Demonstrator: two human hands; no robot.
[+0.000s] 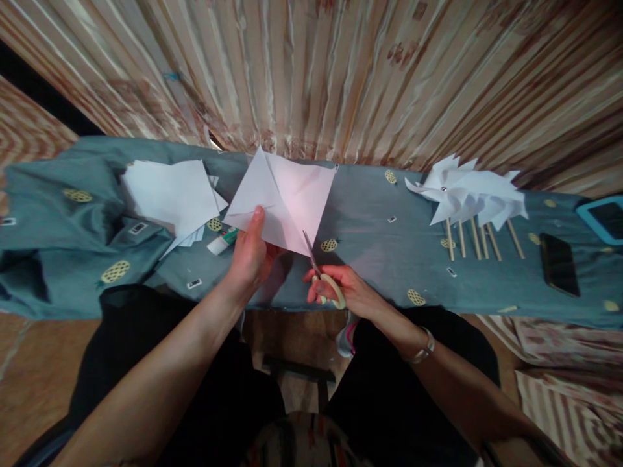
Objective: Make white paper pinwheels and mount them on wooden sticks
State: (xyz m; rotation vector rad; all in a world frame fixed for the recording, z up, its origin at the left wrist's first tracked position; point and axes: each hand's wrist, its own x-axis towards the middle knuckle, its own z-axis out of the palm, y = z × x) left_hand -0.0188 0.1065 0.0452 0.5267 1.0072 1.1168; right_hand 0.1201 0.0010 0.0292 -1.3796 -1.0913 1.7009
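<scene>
My left hand pinches a white paper square at its lower edge, thumb on top. Creases run across the sheet, and a slit shows near the thumb. My right hand is closed around the cream handles of a pair of scissors. The scissors' blades meet the paper's lower right corner; whether they are cutting into it I cannot tell. Just left of my left hand, a glue stick with a white and green body lies partly hidden behind that hand.
A stack of white paper lies at the left. Several paper pinwheels on wooden sticks rest at the right, beside a black phone and a blue-framed device. A grey-green cloth covers the narrow table, with a curtain behind.
</scene>
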